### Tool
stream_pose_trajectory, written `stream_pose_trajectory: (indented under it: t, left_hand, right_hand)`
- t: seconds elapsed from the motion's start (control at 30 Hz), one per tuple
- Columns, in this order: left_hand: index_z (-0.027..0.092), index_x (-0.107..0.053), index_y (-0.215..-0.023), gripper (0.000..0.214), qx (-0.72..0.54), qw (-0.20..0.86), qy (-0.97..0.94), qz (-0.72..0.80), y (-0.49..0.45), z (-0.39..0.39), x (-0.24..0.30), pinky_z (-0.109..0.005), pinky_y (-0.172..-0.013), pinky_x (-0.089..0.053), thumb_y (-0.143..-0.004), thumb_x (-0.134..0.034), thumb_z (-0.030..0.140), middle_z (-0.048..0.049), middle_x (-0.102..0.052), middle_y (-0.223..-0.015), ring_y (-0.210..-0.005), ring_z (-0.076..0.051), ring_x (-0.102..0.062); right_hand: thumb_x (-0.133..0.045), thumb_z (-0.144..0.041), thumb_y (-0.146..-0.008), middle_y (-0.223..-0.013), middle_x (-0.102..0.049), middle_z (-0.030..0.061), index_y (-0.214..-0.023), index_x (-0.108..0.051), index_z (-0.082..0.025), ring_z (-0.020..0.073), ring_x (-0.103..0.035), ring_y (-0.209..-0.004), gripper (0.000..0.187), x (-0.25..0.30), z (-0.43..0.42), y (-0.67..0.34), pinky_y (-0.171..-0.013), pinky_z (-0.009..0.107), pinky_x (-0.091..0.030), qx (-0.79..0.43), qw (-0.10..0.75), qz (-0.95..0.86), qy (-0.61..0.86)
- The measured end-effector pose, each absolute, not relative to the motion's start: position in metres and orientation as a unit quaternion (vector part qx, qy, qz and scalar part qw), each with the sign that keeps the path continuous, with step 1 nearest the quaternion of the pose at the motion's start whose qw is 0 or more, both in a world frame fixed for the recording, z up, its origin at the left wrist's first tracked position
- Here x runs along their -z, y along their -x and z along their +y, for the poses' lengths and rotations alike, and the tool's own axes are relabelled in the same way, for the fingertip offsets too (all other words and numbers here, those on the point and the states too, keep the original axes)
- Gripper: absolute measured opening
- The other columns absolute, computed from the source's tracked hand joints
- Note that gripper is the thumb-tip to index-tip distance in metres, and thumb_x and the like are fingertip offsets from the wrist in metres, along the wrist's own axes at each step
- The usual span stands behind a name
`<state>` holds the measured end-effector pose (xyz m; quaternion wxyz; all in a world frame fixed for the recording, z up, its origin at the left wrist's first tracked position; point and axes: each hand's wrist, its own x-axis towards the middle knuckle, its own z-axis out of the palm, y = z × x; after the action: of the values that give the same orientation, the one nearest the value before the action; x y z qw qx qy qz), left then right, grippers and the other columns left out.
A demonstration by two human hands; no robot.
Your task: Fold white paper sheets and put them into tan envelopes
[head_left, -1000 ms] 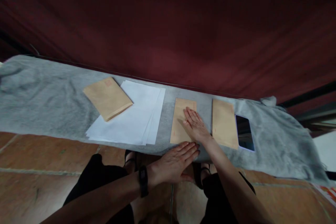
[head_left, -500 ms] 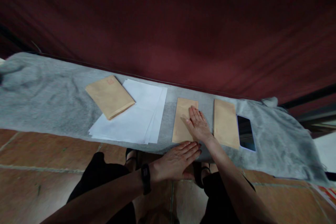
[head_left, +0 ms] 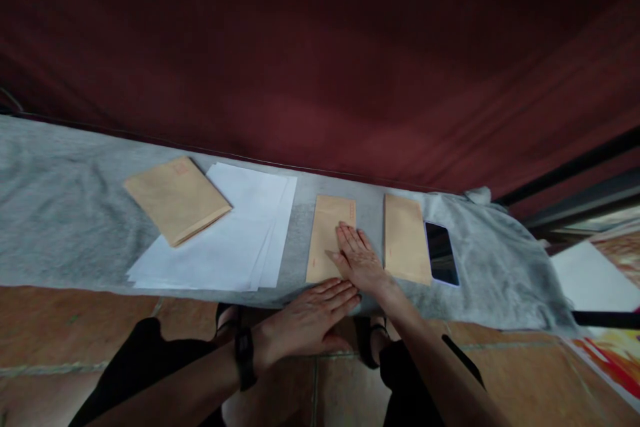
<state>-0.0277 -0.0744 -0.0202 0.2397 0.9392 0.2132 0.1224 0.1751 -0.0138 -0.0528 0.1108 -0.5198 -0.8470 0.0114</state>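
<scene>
A brown paper envelope lies flat on the grey cloth in front of me. My right hand rests palm down on its lower right part, fingers stretched out and pointing away from me. My left hand, with a black band on the wrist, lies at the envelope's near edge by the cloth's border; its fingers are extended and point right. Whether the left fingertips touch the envelope I cannot tell. A second stack of brown envelopes sits just right of my right hand.
Left on the grey cloth are white paper sheets, with more brown envelopes partly over them. A phone lies right of the second envelope stack. A dark red surface rises behind. Tiled floor shows below.
The view has shifted, so the things on the cloth appear further left. My right hand has slid down the envelope towards me. The left hand stays near its lower edge.
</scene>
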Motion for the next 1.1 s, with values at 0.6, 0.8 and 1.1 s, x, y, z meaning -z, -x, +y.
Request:
stream_pose_trajectory:
  t: [0.6, 0.8, 1.1]
  left_hand:
    - [0.025, -0.053, -0.138, 0.040, -0.311, 0.313, -0.810, 0.386, 0.036, -0.057, 0.014, -0.041, -0.116, -0.038, -0.098, -0.047, 0.023, -0.0096, -0.058, -0.138, -0.132, -0.022, -0.051]
    - [0.019, -0.061, -0.119, 0.041, -0.459, 0.551, -0.441, 0.540, 0.036, -0.032, 0.021, -0.042, -0.110, -0.041, -0.080, -0.071, 0.029, -0.0109, -0.063, -0.129, -0.126, -0.026, -0.056]
    - [0.017, -0.067, -0.098, 0.040, -0.453, 0.717, -0.196, 0.492, 0.036, -0.018, -0.001, -0.028, -0.077, -0.055, -0.062, -0.083, 0.013, -0.0039, -0.073, -0.094, -0.087, -0.018, -0.070]
  right_hand:
    - [-0.043, -0.044, -0.102, -0.164, -0.020, 0.0171, -0.158, -0.020, -0.010, 0.0273, -0.018, -0.153, 0.070, 0.037, -0.058, -0.170, -0.124, 0.050, -0.025, -0.082, 0.089, -0.874, 0.470]
    - [-0.046, -0.054, -0.099, -0.164, -0.018, 0.0174, -0.159, -0.017, -0.009, 0.0284, -0.020, -0.152, 0.080, 0.036, -0.077, -0.161, -0.124, 0.049, -0.026, -0.083, 0.113, -0.869, 0.474]
    - [-0.049, -0.034, -0.099, -0.159, -0.034, 0.0159, -0.158, -0.023, -0.013, 0.0299, -0.035, -0.147, 0.068, 0.037, -0.075, -0.149, -0.121, 0.050, -0.034, -0.077, 0.155, -0.842, 0.511]
